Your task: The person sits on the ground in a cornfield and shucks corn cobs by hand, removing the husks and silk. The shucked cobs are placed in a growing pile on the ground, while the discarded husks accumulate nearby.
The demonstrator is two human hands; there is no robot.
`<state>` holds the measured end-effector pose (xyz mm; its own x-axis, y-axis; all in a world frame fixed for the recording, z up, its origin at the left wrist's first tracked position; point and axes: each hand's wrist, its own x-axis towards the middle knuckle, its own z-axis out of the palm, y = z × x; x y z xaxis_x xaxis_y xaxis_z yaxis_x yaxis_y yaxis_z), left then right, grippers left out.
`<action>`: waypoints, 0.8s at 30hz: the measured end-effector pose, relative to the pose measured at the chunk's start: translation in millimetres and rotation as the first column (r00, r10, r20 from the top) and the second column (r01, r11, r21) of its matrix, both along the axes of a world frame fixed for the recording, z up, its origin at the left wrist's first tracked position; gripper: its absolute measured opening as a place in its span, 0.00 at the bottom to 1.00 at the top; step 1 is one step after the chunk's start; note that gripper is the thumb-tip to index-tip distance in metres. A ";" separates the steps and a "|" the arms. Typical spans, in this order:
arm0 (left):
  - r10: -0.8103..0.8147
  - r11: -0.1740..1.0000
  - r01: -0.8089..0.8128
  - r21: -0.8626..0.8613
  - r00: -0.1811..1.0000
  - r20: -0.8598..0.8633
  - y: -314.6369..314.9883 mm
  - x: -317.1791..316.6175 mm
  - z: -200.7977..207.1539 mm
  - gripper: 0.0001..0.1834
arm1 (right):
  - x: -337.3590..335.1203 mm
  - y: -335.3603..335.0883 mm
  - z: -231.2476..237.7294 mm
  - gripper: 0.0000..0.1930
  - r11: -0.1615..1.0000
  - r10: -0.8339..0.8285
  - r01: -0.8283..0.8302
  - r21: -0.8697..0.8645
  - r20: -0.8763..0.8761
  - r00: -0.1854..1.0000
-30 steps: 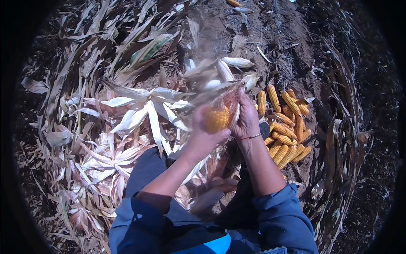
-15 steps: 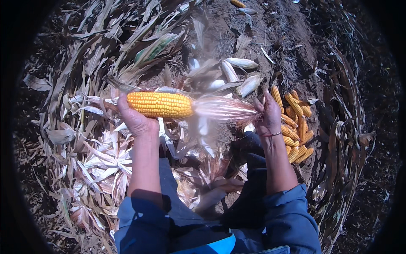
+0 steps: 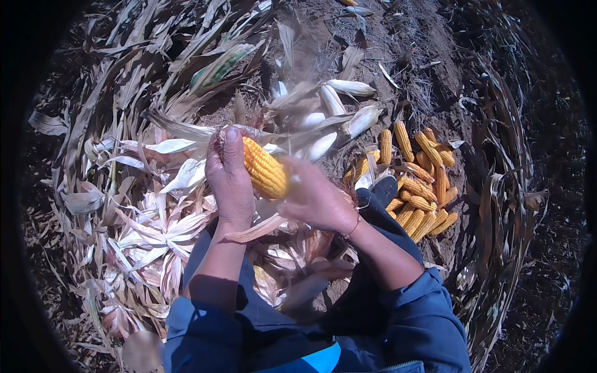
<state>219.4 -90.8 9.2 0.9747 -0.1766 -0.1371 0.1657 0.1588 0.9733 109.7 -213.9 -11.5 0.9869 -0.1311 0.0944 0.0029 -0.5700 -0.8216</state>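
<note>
Holding a yellow cob (image 3: 264,166) up over the lap: left hand (image 3: 229,177) has its grip closed round the cob's left end, thumb up along the side. Right hand (image 3: 316,199) is blurred, touching the cob's lower right end; cannot tell whether its grip is closed or loose. Pale husk leaves (image 3: 311,124) trail off the cob toward the upper right, also blurred. Heap of stripped husks (image 3: 146,230) lies on the ground left of the knees. Pile of bare cobs (image 3: 423,180) sits on the dirt to the right, well apart from the hands. Blue sleeves (image 3: 423,323) at the lower edge.
</note>
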 end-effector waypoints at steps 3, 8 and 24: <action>-0.202 0.972 0.191 -0.134 0.977 -0.074 -3.9 -7.5 1.4 0.17 | 1.8 13.9 -4.5 0.37 0.994 -0.104 0.099 -0.041 -0.160 0.982; -0.334 0.818 0.276 -0.504 0.942 -0.027 5.8 6.3 14.8 0.15 | 0.5 3.5 -14.1 0.36 1.000 -0.007 0.006 -0.002 -0.199 0.980; -0.721 0.350 0.591 0.727 0.666 -0.194 -9.2 -20.1 31.6 0.42 | 2.6 -39.1 -4.9 0.35 0.350 -0.035 0.258 0.900 -0.263 0.964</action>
